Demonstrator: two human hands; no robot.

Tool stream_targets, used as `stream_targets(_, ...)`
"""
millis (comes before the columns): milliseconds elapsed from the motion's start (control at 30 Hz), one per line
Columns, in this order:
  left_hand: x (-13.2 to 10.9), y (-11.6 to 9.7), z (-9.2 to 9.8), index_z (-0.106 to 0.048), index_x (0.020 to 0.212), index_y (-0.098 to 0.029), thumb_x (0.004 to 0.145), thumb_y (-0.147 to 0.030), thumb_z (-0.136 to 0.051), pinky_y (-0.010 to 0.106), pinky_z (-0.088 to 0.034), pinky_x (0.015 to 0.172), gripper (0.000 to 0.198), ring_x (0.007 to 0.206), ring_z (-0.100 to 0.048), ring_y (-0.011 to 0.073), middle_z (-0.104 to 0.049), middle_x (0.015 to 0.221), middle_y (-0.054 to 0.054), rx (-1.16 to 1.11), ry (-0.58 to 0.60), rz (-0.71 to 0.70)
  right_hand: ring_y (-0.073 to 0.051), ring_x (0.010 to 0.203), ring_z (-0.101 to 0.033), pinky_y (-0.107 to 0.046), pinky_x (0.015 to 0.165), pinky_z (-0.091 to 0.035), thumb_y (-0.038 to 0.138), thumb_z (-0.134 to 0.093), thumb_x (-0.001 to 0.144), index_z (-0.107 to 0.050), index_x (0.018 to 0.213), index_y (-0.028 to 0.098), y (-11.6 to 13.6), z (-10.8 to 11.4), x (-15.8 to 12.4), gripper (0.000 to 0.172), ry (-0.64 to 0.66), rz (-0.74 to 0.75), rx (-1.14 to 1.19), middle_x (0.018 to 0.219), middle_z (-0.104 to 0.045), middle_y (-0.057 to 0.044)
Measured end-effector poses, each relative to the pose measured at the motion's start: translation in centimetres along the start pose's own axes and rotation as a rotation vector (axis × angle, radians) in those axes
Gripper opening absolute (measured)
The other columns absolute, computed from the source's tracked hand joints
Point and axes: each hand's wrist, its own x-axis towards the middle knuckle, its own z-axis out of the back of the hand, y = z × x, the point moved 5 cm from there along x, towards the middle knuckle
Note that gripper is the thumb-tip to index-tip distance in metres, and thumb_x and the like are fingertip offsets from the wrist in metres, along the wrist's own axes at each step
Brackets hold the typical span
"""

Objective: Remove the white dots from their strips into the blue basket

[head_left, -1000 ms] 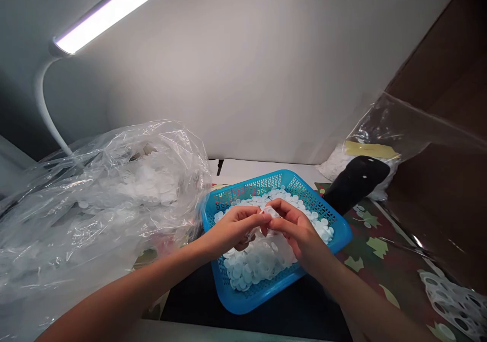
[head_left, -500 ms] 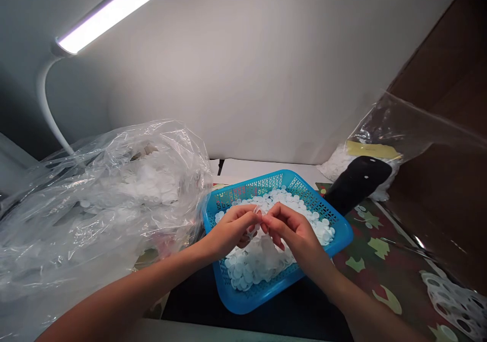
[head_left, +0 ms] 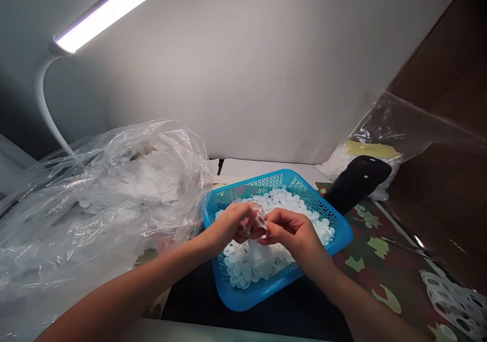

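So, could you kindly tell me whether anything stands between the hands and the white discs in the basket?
Only the translucent white piece in the left hand and right hand, held above the white discs; nothing else visible blocks the open blue basket.

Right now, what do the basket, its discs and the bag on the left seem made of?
Basket: probably moulded plastic, blue with a slight sheen, judging by its smooth rounded rim and regular lattice walls.
Discs: perhaps plastic or silicone, fairly matt; thin, slightly translucent white, which leaves it open.
Bag: clear, glossy plastic film, most likely; it creases, catches sharp highlights and shows white contents through.
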Motion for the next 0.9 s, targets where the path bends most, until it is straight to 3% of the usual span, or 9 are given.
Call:
stream_targets(167, 0.5, 0.5, 1.0, -0.028, 0.048, -0.019, 0.060, -0.023, -0.047, 0.015, -0.008, 0.035, 0.022, 0.038, -0.008, 0.0024, -0.022, 0.044, -0.008, -0.384, -0.074, 0.140, -0.019, 0.083, -0.065, -0.034, 0.080, -0.052, 0.023, -0.067, 0.070, -0.062, 0.056, 0.018, 0.0, 0.4, 0.2, 0.016, 0.007, 0.020, 0.088, 0.092, -0.064, -0.003)
stream_targets(367, 0.6, -0.2, 1.5, -0.026, 0.047, -0.019, 0.058, -0.022, -0.047, 0.015, -0.010, 0.033, 0.024, 0.037, -0.009, 0.0034, -0.016, 0.044, -0.009, -0.528, -0.075, 0.106, -0.026, 0.110, -0.053, -0.039, 0.087, -0.048, 0.020, -0.064, 0.069, -0.056, 0.051, 0.017, 0.7, 0.1, 0.1, 0.020, 0.090, 0.047, 0.187, 0.108, -0.059, -0.006)
stream_targets(467, 0.5, -0.3, 1.2, -0.026, 0.047, -0.019, 0.060, -0.025, -0.048, 0.016, -0.010, 0.035, 0.026, 0.038, -0.010, 0.0034, -0.016, 0.045, -0.009, -0.443, -0.030, 0.087, -0.016, 0.084, -0.058, -0.028, 0.068, -0.052, 0.024, -0.064, 0.074, -0.057, 0.058, 0.018, 0.6, 0.3, 0.3, 0.018, 0.023, 0.070, 0.153, 0.095, -0.056, -0.003)
stream_targets(567, 0.2, -0.1, 0.4, -0.028, 0.048, -0.018, 0.062, -0.029, -0.048, 0.018, -0.008, 0.038, 0.027, 0.040, -0.011, 0.0032, -0.020, 0.046, -0.008, -0.280, 0.018, 0.081, -0.009, 0.057, -0.048, -0.021, 0.049, -0.044, 0.027, -0.061, 0.079, -0.055, 0.063, 0.019, 0.4, 0.5, 0.4, 0.020, -0.031, 0.101, 0.095, 0.070, -0.049, 0.002)
stream_targets(733, -0.1, 0.3, -0.4, -0.029, 0.051, -0.019, 0.065, -0.031, -0.048, 0.021, -0.006, 0.042, 0.027, 0.043, -0.010, 0.0043, -0.022, 0.049, -0.008, -0.056, 0.008, 0.114, -0.011, 0.058, -0.048, -0.024, 0.053, -0.044, 0.029, -0.059, 0.081, -0.054, 0.065, 0.019, 0.4, 0.6, 0.2, 0.020, -0.073, 0.129, 0.058, 0.064, -0.049, 0.002)
stream_targets(900, -0.2, 0.0, -0.5, -0.031, 0.054, -0.019, 0.070, -0.030, -0.044, 0.023, -0.007, 0.043, 0.023, 0.047, -0.011, 0.0067, -0.023, 0.052, -0.007, 0.066, 0.000, 0.050, -0.009, 0.054, -0.042, -0.022, 0.050, -0.036, 0.033, -0.057, 0.083, -0.053, 0.066, 0.019, 0.1, 0.8, 0.4, 0.023, -0.117, 0.090, -0.017, 0.060, -0.046, 0.003)
